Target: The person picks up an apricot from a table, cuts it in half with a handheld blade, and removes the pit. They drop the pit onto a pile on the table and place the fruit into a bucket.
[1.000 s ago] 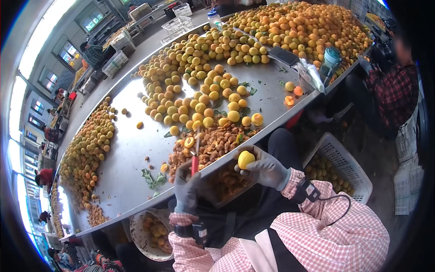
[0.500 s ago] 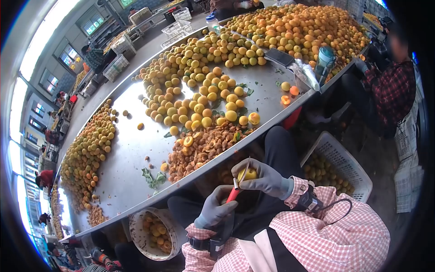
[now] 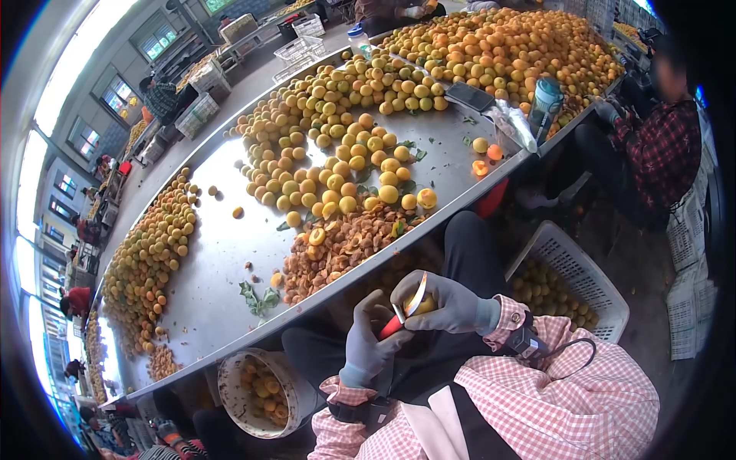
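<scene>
My left hand (image 3: pixel 368 339), in a grey glove, is closed around the red handle of a small knife (image 3: pixel 392 326). The knife's bright blade tilts upward against a yellow apricot (image 3: pixel 423 304). That apricot sits in the gloved fingers of my right hand (image 3: pixel 454 303), which partly cover it. Both hands are close together above my lap, just off the table's near edge. By that edge lies a heap of brown apricot stones (image 3: pixel 337 247), with whole apricots (image 3: pixel 337 184) spread behind it.
The metal table (image 3: pixel 218 284) carries more apricots, a phone (image 3: pixel 470 96) and a green bottle (image 3: pixel 546 103). A white bucket (image 3: pixel 228 383) with apricots stands lower left; a white crate (image 3: pixel 609 307) of fruit stands right. A co-worker in a checked shirt (image 3: pixel 667 157) sits at right.
The knife has swung round the apricot, its blade now showing broad and curved across the fruit. My left hand has turned slightly and its fingers have shifted; the right still grips the apricot.
</scene>
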The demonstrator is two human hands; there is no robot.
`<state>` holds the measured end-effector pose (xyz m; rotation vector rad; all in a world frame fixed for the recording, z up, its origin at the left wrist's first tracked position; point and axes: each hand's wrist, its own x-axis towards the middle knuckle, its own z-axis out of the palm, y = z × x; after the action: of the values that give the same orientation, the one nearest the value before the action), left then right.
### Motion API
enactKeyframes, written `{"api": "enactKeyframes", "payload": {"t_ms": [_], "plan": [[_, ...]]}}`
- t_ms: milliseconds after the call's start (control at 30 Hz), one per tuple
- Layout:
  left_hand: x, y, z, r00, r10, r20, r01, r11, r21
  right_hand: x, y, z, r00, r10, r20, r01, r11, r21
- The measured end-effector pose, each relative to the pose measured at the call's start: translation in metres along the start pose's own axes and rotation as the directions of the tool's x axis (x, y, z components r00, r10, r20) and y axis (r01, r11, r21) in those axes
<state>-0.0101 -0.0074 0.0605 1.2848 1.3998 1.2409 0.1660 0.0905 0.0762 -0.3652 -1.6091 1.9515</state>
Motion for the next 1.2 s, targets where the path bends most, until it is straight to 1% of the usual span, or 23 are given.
{"api": "enactKeyframes", "payload": {"t_ms": [67,133,167,200,233,267,300,333,400,467,533,567,600,633,667,700,733,800,967,1033,1100,1167,1200], "plan": [[-0.002,0.008,0.001,0.998,0.025,-0.061,-0.023,0.999,0.031,0.002,0.001,0.004,0.999,-0.051,0.0,0.051,0.997,-0.054],[-0.004,0.011,0.001,0.977,0.078,-0.2,-0.034,0.975,0.218,0.001,-0.007,0.01,0.992,0.001,-0.13,-0.016,0.994,-0.11],[-0.007,0.005,-0.001,0.976,-0.013,-0.217,0.037,0.993,0.108,0.0,-0.013,0.009,0.975,0.138,-0.173,-0.158,0.981,-0.11],[-0.009,0.005,-0.004,0.976,-0.014,-0.218,0.039,0.993,0.108,-0.002,-0.009,0.006,0.975,0.139,-0.172,-0.159,0.981,-0.109],[-0.009,0.008,-0.007,0.996,-0.064,-0.066,0.058,0.994,-0.094,-0.004,-0.004,0.002,0.975,0.17,-0.14,-0.145,0.975,0.168],[-0.01,0.01,-0.012,0.992,-0.081,0.094,0.105,0.952,-0.288,-0.005,0.001,-0.002,0.976,0.191,-0.101,-0.13,0.892,0.433],[-0.016,0.008,-0.017,0.972,-0.158,0.175,0.198,0.949,-0.247,-0.006,0.003,-0.005,0.983,0.175,-0.06,-0.125,0.867,0.482],[-0.017,0.01,-0.019,0.972,-0.16,0.174,0.201,0.948,-0.248,-0.005,-0.003,-0.003,0.982,0.178,-0.059,-0.128,0.866,0.483],[-0.018,0.016,-0.02,0.855,-0.276,0.439,0.386,0.904,-0.183,-0.006,-0.016,0.004,0.988,0.142,-0.065,-0.084,0.835,0.545],[-0.018,0.017,-0.013,0.834,-0.312,0.454,0.402,0.909,-0.113,-0.009,-0.011,0.003,0.986,0.156,-0.058,-0.101,0.84,0.534],[-0.02,0.014,-0.008,0.778,-0.412,0.475,0.549,0.813,-0.195,-0.011,-0.005,0.004,0.985,0.168,-0.05,-0.118,0.845,0.522],[-0.02,0.009,-0.004,0.777,-0.413,0.475,0.551,0.811,-0.196,-0.012,-0.003,0.004,0.982,0.178,-0.057,-0.13,0.87,0.476],[-0.02,0.002,0.0,0.878,-0.271,0.394,0.364,0.913,-0.182,-0.013,-0.001,0.005,0.98,0.189,-0.062,-0.145,0.892,0.428],[-0.02,0.0,0.002,0.944,-0.11,0.312,0.163,0.976,-0.148,-0.013,-0.003,0.009,0.979,0.193,-0.059,-0.15,0.891,0.429],[-0.021,0.001,0.003,0.944,-0.114,0.31,0.166,0.975,-0.148,-0.011,-0.006,0.015,0.972,0.196,-0.13,-0.149,0.941,0.303],[-0.02,0.005,0.003,0.96,-0.108,0.257,0.129,0.99,-0.063,-0.011,-0.008,0.018,0.962,0.186,-0.201,-0.153,0.974,0.169],[-0.019,0.009,0.004,0.974,-0.096,0.206,0.093,0.995,0.025,-0.011,-0.005,0.017,0.961,0.187,-0.202,-0.153,0.974,0.17],[-0.02,0.016,0.003,0.979,-0.065,0.191,0.062,0.998,0.023,-0.014,0.002,0.012,0.975,0.068,-0.213,-0.078,0.996,-0.039],[-0.027,0.015,0.0,0.987,-0.05,0.154,0.049,0.999,0.012,-0.017,0.0,0.015,0.98,0.007,-0.197,-0.005,1.0,0.012],[-0.031,0.014,0.003,0.986,-0.139,0.093,0.154,0.973,-0.173,-0.017,-0.003,0.017,0.98,0.003,-0.198,0.001,1.0,0.019],[-0.033,0.007,0.004,0.991,-0.103,0.085,0.114,0.983,-0.141,-0.018,-0.004,0.019,0.987,0.017,-0.162,0.001,0.994,0.112],[-0.034,0.006,0.005,0.995,-0.066,0.075,0.074,0.991,-0.108,-0.017,-0.002,0.022,0.987,-0.005,-0.161,0.023,0.993,0.112],[-0.033,0.008,0.006,0.995,-0.066,0.081,0.067,0.998,-0.012,-0.017,-0.001,0.024,0.987,-0.027,-0.159,0.045,0.993,0.112]]}}
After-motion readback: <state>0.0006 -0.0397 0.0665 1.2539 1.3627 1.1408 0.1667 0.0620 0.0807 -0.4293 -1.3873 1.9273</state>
